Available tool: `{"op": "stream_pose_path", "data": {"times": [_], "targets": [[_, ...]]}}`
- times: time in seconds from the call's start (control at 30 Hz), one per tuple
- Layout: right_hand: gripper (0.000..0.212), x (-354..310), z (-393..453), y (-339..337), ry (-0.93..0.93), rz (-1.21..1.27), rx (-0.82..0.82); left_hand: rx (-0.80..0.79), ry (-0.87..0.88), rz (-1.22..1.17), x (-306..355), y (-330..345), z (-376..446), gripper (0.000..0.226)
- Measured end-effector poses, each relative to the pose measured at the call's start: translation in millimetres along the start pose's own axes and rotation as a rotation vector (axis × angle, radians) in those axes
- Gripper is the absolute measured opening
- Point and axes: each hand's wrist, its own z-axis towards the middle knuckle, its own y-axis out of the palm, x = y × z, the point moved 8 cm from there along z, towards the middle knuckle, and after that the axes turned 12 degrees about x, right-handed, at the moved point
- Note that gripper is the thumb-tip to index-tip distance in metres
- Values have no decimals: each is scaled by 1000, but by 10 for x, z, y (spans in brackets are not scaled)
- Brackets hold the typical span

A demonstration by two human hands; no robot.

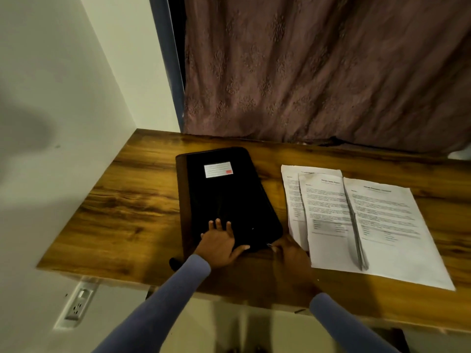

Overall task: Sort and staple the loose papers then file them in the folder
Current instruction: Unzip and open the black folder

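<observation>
Left hand: my left hand point(219, 240) lies flat on the near end of the folder, fingers straight and spread, thumb along the near edge.
Right hand: my right hand point(290, 253) sits at the folder's near right corner, in shadow; its fingertips seem to pinch a small metal tab there, but I cannot tell for sure.
Folder: the folder point(226, 197) is black and closed, lying flat on the desk, its long side running near to far, with a white label point(218, 169) near its far end carrying a red mark.
Papers: the loose papers point(362, 220) lie just right of the folder, about 3 printed sheets overlapping in a fan, apart from the folder; my right hand touches their near left edge.
Desk: the wooden desk point(132, 205) holds everything.
Surroundings: a patterned curtain point(318, 72) hangs behind the far edge; a wall socket point(77, 301) sits below the near left corner.
</observation>
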Motion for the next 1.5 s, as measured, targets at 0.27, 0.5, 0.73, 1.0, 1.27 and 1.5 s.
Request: {"op": "stream_pose_path", "data": {"times": [0.27, 0.5, 0.73, 1.0, 1.27, 1.5], "targets": [[42, -540, -121, 343, -283, -98, 41, 6, 136, 63, 376, -126, 166, 52], [36, -893, -376, 770, -498, -72, 8, 68, 176, 13, 427, -331, 200, 38], [43, -1304, -763, 912, -580, -69, 47, 24, -1, -331, 273, -310, 201, 44], [36, -1183, -666, 1052, -785, -120, -68, 280, -290, -975, -840, -124, -265, 54], [35, -505, 630, -3, -449, -235, 174, 191, -115, -446, -389, 81, -187, 52], [47, -445, 941, 270, -550, -616, -5, 112, -216, -308, -81, 235, -62, 60]]}}
